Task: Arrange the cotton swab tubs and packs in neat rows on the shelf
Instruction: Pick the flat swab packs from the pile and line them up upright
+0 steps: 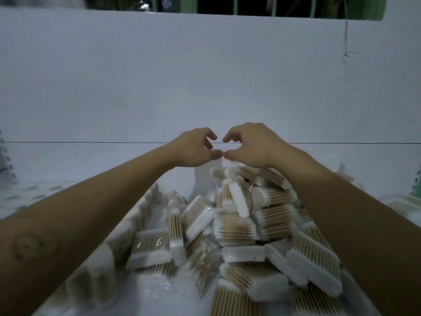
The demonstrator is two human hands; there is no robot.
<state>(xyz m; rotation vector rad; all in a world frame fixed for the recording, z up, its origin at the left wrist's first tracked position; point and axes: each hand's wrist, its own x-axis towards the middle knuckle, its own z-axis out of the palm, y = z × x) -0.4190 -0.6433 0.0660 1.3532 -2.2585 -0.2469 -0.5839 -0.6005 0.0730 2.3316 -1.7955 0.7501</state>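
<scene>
the white shelf (68, 163) is carrying a loose heap of cotton swab packs (257, 226), flat clear wraps showing wooden sticks with white tips at both ends. the packs are lying at all angles, some flat, some tilting on edge, many overlapping or leaning on one another. the heap is reaching from the near edge toward the back. along its left side blurred whitish tubs (95, 277) are standing in a line. bare shelf is showing beyond them.
</scene>
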